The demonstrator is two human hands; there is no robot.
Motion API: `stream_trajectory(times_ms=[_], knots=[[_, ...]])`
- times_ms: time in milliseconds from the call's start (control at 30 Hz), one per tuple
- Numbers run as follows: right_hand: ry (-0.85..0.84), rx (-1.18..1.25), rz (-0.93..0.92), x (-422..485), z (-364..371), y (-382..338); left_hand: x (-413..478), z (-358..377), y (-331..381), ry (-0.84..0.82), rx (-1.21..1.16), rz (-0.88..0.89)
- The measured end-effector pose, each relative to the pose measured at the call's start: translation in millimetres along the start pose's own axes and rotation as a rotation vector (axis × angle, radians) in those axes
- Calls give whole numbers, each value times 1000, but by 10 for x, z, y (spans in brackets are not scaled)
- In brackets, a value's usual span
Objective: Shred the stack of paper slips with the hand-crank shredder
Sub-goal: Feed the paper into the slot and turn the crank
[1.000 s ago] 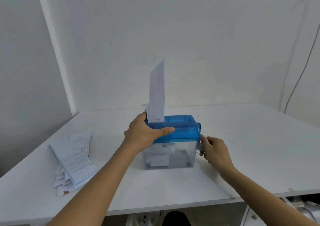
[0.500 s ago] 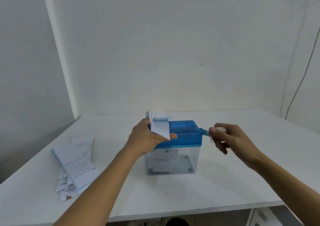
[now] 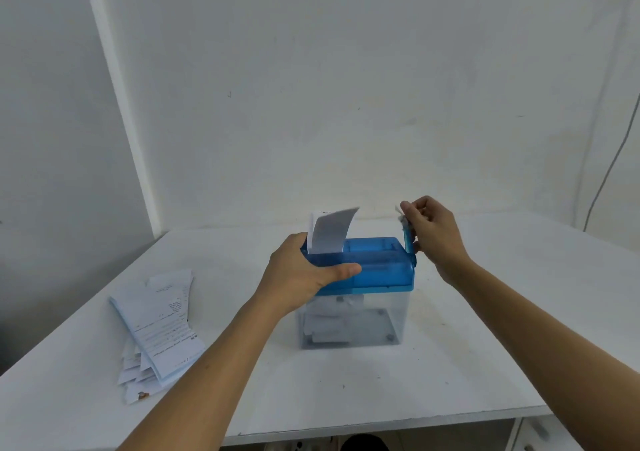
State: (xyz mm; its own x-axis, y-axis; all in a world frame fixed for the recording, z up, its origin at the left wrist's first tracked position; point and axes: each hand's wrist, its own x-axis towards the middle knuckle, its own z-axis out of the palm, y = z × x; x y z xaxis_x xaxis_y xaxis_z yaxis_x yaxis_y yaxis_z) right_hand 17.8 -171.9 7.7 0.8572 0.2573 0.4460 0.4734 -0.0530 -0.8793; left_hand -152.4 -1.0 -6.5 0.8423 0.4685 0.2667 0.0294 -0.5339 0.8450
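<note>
Paper stack [image 3: 159, 329] L of shredder [image 3: 377, 270], grey cable [image 3: 609, 170] far R

Soft, even, coolish light; faint shadow lies beneath the shredder [image 3: 375, 267]. The right hand [image 3: 434, 234] on its crank [image 3: 408, 242] looks slightly smeared; the wall corner [image 3: 119, 104] far left of it leans.

The shredder [image 3: 377, 267] stands mid-desk [image 3: 485, 364], a slip [image 3: 330, 232] upright in its top at the left end. The crank [image 3: 408, 239] rises on its right side. The stack of paper slips [image 3: 159, 326] lies well apart, near the desk's left edge.
</note>
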Motion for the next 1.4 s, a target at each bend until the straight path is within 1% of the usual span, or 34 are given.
stream_trajectory(times_ms=[100,233,367,500,733,800,900,967,1067,1167,1300,1400], knots=[[9,-98,95,-29,124,218,-5,9,5,10,7,11],[-44,-150,227,-258,199,643,4,22,-10,21,4,22],[-60,-202,277,-465,141,784,25,31,-27,37,19,12],[-103,-230,274,-666,22,682,35,32,-45,46,59,-2],[-236,-258,217,-1007,-287,315,41,26,-44,46,79,-14],[-311,-194,204,-1019,-417,172,37,23,-37,45,88,-19],[-461,6,164,-964,-603,-72,33,20,-29,36,67,-15],[-490,50,114,-884,-652,-188,21,12,-26,26,25,-7],[-421,39,53,-703,-613,-234,25,8,-12,15,13,6],[-343,-48,-15,-550,-538,-224,31,21,-6,29,28,6],[-242,89,-48,-383,-447,-208,50,22,-20,31,55,-7],[-139,116,-74,-245,-331,-260,46,24,-21,31,58,-6]])
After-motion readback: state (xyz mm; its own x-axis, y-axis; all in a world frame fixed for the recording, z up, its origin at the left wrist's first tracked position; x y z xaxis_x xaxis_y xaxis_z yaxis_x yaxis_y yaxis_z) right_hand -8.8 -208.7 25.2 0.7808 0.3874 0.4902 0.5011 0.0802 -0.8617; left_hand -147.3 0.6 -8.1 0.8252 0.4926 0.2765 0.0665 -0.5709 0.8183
